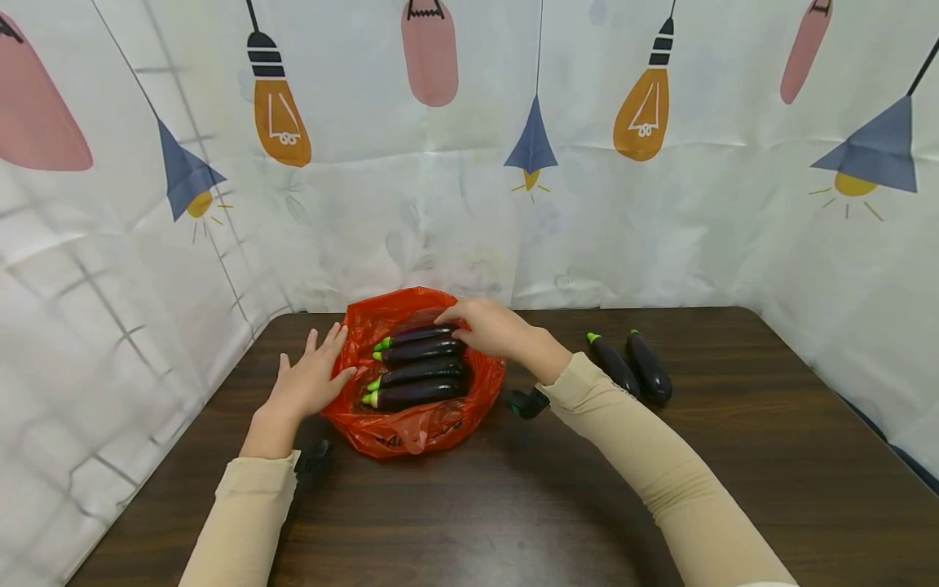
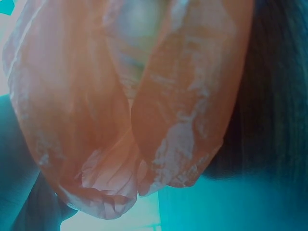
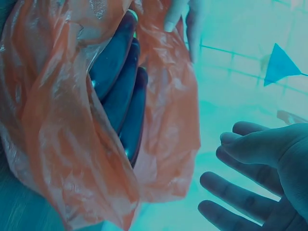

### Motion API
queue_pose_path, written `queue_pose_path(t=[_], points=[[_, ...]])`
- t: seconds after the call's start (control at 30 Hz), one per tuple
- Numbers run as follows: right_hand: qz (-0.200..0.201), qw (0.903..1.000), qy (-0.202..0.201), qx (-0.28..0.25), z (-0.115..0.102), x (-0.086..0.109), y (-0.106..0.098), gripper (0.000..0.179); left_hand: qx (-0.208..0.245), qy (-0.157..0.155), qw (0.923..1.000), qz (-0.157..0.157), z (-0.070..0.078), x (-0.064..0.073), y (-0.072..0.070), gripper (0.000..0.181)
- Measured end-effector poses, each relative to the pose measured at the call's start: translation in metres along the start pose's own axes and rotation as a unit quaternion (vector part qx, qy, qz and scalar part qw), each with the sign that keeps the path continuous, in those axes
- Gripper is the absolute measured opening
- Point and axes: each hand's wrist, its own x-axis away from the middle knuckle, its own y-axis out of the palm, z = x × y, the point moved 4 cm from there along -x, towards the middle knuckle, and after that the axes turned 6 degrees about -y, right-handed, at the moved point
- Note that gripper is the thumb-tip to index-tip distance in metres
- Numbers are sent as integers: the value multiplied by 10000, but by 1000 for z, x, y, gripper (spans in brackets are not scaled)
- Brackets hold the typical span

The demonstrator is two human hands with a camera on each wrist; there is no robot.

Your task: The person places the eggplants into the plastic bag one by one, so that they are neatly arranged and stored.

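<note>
A red plastic bag point(image 1: 433, 430) lies open on the table, with several dark eggplants point(image 1: 421, 393) side by side in it, green stems to the left. My left hand point(image 1: 308, 383) is at the bag's left edge, fingers spread and thumb by the rim. Over the bag's right back side is my right hand point(image 1: 499, 328), near the eggplants' blunt ends. In the right wrist view my right hand point(image 3: 296, 159) has parted fingers and nothing in them. Creased plastic of the bag point(image 2: 192, 101) fills most of the left wrist view.
Two more eggplants point(image 1: 649, 368) lie on the dark wooden table point(image 1: 469, 522) right of the bag, behind the right forearm. A white curtain point(image 1: 469, 220) printed with lamps hangs behind and at the sides.
</note>
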Motion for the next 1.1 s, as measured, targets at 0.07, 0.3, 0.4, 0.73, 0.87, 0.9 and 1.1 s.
queue_pose_path(t=[0.07, 0.3, 0.4, 0.73, 0.87, 0.9, 1.1], points=[[-1, 9999, 90, -94, 1, 7, -3, 35, -11, -2, 10000, -12, 0, 0, 0, 80], [250, 9992, 104, -307, 10, 28, -15, 35, -111, -8, 9999, 18, 0, -1, 0, 80], [376, 9984, 145, -395, 15, 39, -21, 34, -205, -9, 9998, 67, 1, -2, 0, 79], [613, 9972, 377, -214, 35, 77, -27, 34, -394, -96, 9991, 120, 1, -1, 2, 76], [764, 9954, 532, -210, 46, 95, -30, 34, -393, -110, 9991, 121, 2, 0, 2, 75], [794, 9949, 576, -227, 49, 99, -31, 34, -393, -104, 9991, 131, 3, 0, 2, 75], [915, 9931, 709, -210, 64, 120, -34, 34, -362, -84, 9992, 172, 2, -1, 3, 73]])
